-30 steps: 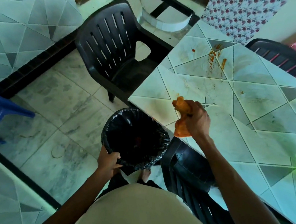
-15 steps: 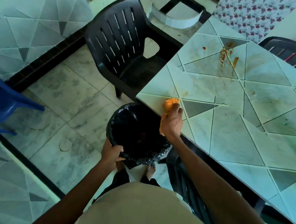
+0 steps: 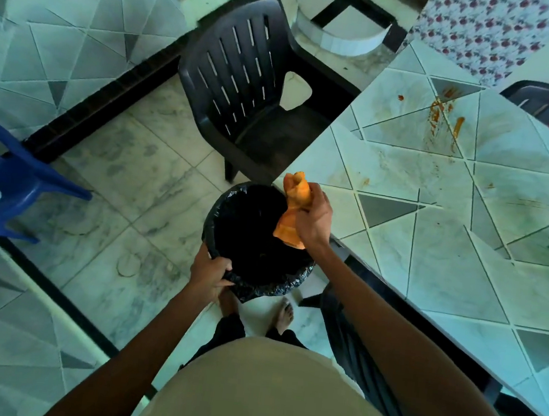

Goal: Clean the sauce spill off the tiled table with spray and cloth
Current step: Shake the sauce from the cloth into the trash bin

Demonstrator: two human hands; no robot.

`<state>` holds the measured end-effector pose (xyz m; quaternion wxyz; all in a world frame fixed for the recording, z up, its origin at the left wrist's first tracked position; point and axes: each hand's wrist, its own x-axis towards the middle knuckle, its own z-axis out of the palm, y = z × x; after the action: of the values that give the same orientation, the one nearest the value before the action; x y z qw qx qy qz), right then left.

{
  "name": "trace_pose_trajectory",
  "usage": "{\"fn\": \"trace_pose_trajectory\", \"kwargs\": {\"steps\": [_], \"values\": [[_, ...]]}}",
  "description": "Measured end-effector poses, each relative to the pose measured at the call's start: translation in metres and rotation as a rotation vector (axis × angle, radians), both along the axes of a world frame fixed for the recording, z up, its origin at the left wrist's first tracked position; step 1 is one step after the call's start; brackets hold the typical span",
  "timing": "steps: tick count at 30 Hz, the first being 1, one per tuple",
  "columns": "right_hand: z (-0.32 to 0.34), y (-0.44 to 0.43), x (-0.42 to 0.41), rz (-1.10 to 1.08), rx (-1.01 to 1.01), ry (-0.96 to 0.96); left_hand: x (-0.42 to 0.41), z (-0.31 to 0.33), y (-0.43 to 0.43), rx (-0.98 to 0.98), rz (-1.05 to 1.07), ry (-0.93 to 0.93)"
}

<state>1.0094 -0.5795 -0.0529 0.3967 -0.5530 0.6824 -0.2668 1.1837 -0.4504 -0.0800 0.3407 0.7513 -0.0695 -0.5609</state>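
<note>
Our right hand is clenched round the bunched orange cloth, and our left hand grips the rim of the black-lined bin at the corner of the tiled table. Half a second ago the cloth lay on the table edge; now it hangs over the bin's mouth, so one sweep seems done, yet sauce streaks remain farther in.

I read this as a home dining spot or small eatery: tiled table, black plastic chairs, a blue chair, marbled floor tiles, lined bin, floral curtain.
</note>
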Motion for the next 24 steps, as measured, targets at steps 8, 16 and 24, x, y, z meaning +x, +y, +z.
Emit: {"fn": "trace_pose_trajectory", "kwargs": {"steps": [8,16,24], "values": [[0.027,0.010,-0.046,-0.125,-0.171,0.058,0.013,0.000,-0.007,0.005,0.002,0.005],[0.009,0.021,-0.070,-0.150,-0.148,0.511,0.008,-0.005,-0.005,0.019,0.020,0.010],[-0.003,0.003,-0.019,-0.038,0.039,0.144,0.005,-0.004,0.002,0.001,0.037,0.012]]}}
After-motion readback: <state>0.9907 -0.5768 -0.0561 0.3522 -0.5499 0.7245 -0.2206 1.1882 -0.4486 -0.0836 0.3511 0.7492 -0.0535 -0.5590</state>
